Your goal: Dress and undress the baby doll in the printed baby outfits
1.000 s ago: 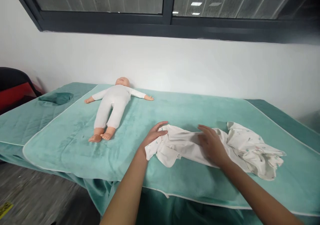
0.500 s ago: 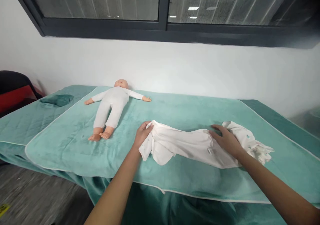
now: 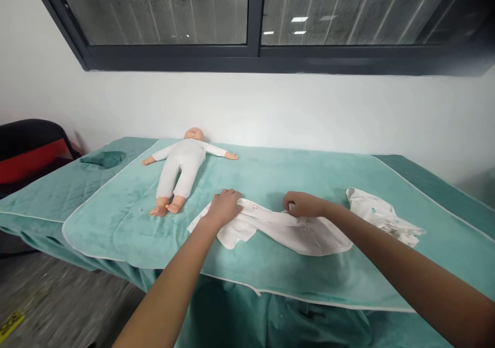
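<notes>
Both the left hand (image 3: pixel 225 205) and the right hand (image 3: pixel 303 204) are closed on the far edge of the white garment (image 3: pixel 294 232), fingers curled into the fabric. The garment lies spread on the teal towel (image 3: pixel 116 219) that covers the surface, just to the right of the doll (image 3: pixel 180 165) and slightly nearer the camera than the doll's feet.

Compared with half a second earlier, the right hand has changed most. It was lying flat with open fingers on the garment's end farthest from the doll; it now pinches the edge near the garment's middle, much closer to the left hand. The left hand keeps its grip on the end nearest the doll. The garment itself is flatter, and its near tip has drawn closer to the doll's feet.

The printed cloth (image 3: pixel 381 215) stays crumpled on the towel, well to the right of the doll and beyond the garment. The right forearm crosses between the two fabrics, so whether they touch cannot be told.

The doll lies on its back with arms outstretched, unmoved, its head towards the wall. A dark teal patch (image 3: pixel 104 158) sits on the surface to the doll's left.
</notes>
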`<action>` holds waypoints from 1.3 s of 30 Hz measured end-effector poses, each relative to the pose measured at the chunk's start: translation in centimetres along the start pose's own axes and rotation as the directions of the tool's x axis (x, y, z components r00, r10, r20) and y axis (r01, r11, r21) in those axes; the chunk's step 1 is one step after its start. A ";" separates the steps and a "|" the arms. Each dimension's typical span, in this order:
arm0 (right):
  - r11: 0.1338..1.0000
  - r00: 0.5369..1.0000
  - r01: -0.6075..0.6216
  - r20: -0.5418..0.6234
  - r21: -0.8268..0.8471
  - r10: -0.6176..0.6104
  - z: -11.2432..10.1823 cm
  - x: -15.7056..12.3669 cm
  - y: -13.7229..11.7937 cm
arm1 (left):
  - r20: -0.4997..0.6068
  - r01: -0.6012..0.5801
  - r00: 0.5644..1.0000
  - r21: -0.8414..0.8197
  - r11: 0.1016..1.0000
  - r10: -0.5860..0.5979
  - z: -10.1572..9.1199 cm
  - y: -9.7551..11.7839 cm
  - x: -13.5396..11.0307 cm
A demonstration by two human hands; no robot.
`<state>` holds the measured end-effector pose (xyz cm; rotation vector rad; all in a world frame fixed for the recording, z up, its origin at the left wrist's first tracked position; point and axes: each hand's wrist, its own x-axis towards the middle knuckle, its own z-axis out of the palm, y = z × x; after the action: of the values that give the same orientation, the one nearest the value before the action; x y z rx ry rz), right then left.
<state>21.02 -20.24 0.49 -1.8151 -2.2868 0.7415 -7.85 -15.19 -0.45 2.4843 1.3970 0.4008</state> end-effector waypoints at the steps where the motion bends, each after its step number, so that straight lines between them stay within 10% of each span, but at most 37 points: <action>1: 1.000 1.000 -0.003 -0.012 -0.015 0.003 0.0 -0.2 -0.3 | 0.026 -0.004 1.000 0.040 0.999 0.003 0.2 0.3 0.1; 6: 0.992 0.981 -0.067 -0.190 -0.110 0.046 -0.6 -2.4 -1.3 | -0.033 0.000 0.999 0.091 0.996 0.003 -0.7 1.3 -0.1; 10: 0.990 0.922 -0.103 -0.382 -0.092 0.061 -1.3 -3.8 -2.7 | -0.336 -0.021 0.941 0.039 0.999 0.033 -3.5 3.6 -1.2; 17: 0.979 0.915 0.204 -0.351 -0.026 -0.200 -1.2 -2.6 -7.5 | -0.547 -0.180 0.823 0.006 0.984 0.154 -7.9 8.7 -2.4; 21: 0.976 0.902 0.192 -0.410 0.106 -0.133 -2.6 -1.5 -8.0 | -0.601 -0.184 0.785 0.003 0.983 0.149 -9.6 8.5 -2.9; 27: 0.972 0.596 0.178 -0.803 0.153 0.018 -7.4 -1.5 -6.3 | -0.647 0.082 0.761 0.178 0.981 0.054 -11.6 6.2 -3.2; 29: 0.985 0.557 0.108 -0.828 0.137 0.054 -8.4 -1.8 -5.6 | -0.658 0.144 0.753 0.194 0.970 0.020 -11.9 5.2 -3.0; 39: 0.974 0.719 -0.225 -0.677 -0.014 0.156 -9.7 -4.2 -1.6 | -0.635 0.311 0.747 0.074 0.947 -0.196 -12.5 3.1 -3.3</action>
<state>24.55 -21.60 10.44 -1.9482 -1.6847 -0.0505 -11.60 -18.47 11.87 2.3284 2.0695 1.1665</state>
